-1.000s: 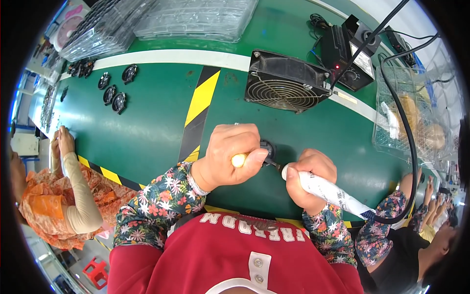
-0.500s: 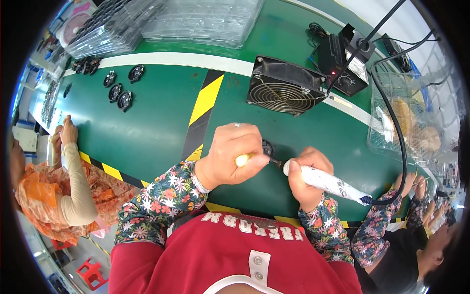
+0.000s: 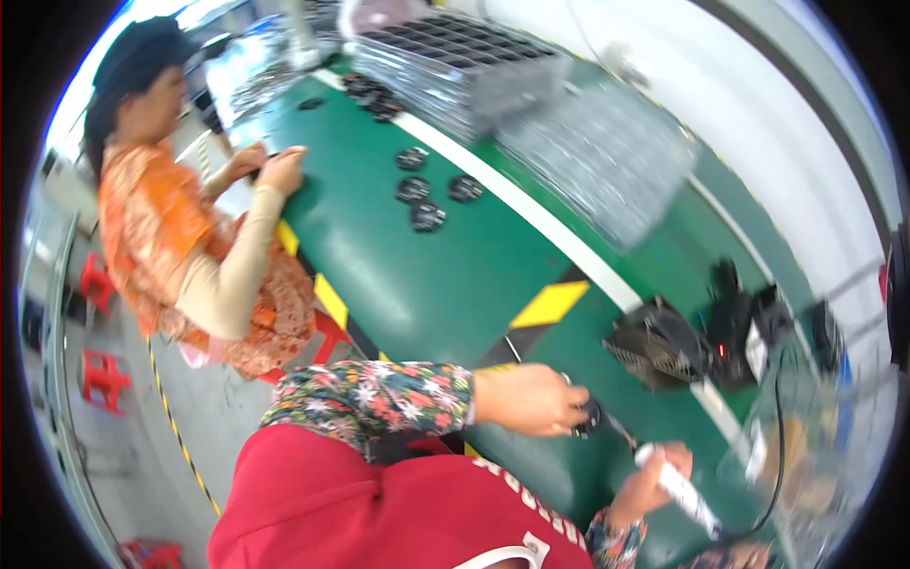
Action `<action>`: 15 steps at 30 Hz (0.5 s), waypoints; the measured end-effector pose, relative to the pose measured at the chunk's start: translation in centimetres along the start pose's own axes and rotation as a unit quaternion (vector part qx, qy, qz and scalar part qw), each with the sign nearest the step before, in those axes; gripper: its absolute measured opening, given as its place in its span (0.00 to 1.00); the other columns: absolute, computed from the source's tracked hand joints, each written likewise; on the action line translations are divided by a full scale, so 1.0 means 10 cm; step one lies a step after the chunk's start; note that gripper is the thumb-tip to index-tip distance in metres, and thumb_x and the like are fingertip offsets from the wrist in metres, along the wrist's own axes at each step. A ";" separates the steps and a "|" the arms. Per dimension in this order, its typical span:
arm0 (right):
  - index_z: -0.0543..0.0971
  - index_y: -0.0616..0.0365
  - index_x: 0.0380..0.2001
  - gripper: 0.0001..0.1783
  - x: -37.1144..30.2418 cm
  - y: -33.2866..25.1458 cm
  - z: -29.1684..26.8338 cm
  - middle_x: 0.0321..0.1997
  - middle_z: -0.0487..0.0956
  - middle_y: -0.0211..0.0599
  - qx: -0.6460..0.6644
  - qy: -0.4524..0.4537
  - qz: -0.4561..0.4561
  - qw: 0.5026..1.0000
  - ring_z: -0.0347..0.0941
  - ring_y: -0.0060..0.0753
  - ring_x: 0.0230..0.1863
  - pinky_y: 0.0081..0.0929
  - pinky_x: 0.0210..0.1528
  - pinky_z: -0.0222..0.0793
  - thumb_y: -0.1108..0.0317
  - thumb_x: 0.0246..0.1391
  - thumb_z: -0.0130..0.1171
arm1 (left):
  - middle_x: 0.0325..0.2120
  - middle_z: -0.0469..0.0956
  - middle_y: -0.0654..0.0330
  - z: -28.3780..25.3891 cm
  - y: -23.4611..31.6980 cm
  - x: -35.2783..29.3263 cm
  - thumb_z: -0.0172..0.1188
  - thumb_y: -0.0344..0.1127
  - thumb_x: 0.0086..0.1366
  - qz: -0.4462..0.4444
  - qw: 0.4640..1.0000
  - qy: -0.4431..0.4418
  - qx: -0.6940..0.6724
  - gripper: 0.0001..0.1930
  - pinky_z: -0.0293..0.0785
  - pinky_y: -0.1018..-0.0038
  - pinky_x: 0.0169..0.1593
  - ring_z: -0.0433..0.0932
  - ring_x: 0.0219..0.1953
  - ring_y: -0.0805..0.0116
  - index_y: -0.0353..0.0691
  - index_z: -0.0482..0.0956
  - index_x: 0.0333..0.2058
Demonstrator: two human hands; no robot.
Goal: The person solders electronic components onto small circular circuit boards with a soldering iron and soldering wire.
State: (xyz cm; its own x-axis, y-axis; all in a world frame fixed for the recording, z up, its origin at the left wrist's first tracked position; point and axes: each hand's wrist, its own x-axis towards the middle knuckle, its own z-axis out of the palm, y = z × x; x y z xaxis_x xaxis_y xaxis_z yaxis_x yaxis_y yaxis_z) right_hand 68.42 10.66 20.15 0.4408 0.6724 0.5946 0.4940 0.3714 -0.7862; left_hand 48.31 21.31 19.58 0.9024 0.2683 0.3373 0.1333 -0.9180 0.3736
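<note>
My left hand is closed, its fingertips at the edge of a small round black part that they partly cover. My right hand grips a soldering iron by its white-wrapped handle. The iron's metal tip points up and left toward the black part, with a small gap between them. From the handle's lower end a black cord curves away to the right. A thin pale stick shows beside my left wrist; blur hides what it is.
Several round black parts lie farther left on the green table. A black fan and a black control box with a red light stand beyond my hands. Clear plastic trays are stacked behind. A co-worker works at the left.
The view has swung left and tilted, showing more of the co-worker. My left hand has turned over onto the black part; the yellow-ended thing in it no longer shows. The iron stays in my right hand.
</note>
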 end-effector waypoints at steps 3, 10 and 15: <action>0.64 0.61 0.23 0.05 -0.05 0.00 -0.10 0.24 0.64 0.34 -0.003 -0.026 -0.007 1.000 0.59 0.28 0.27 0.26 0.30 0.57 0.75 0.47 0.49 | 0.27 0.66 0.55 0.08 0.08 -0.07 0.53 0.38 0.55 -0.012 0.999 0.038 0.013 0.13 0.71 0.66 0.27 0.73 0.24 0.59 0.38 0.72 0.37; 0.67 0.63 0.23 0.08 0.05 -0.11 -0.10 0.22 0.68 0.40 -0.017 -0.034 -0.003 0.999 0.63 0.32 0.22 0.29 0.25 0.63 0.72 0.50 0.55 | 0.28 0.65 0.54 0.14 0.04 0.02 0.54 0.38 0.55 -0.021 0.999 0.036 -0.033 0.12 0.70 0.64 0.28 0.72 0.26 0.58 0.38 0.72 0.36; 0.68 0.64 0.23 0.11 0.11 -0.11 -0.08 0.22 0.69 0.43 -0.045 -0.038 -0.002 0.998 0.65 0.35 0.22 0.30 0.25 0.64 0.69 0.50 0.56 | 0.29 0.66 0.54 0.11 0.00 0.06 0.54 0.38 0.55 -0.039 0.999 0.006 -0.033 0.15 0.70 0.65 0.29 0.72 0.27 0.58 0.37 0.71 0.40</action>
State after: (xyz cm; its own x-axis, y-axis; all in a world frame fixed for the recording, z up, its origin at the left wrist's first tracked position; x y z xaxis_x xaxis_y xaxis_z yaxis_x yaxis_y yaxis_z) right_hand 68.98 10.46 21.77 0.3813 0.7191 0.5809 0.5626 0.3181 -0.7631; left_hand 49.30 21.10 18.81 0.8856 0.3420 0.3143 0.1757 -0.8729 0.4551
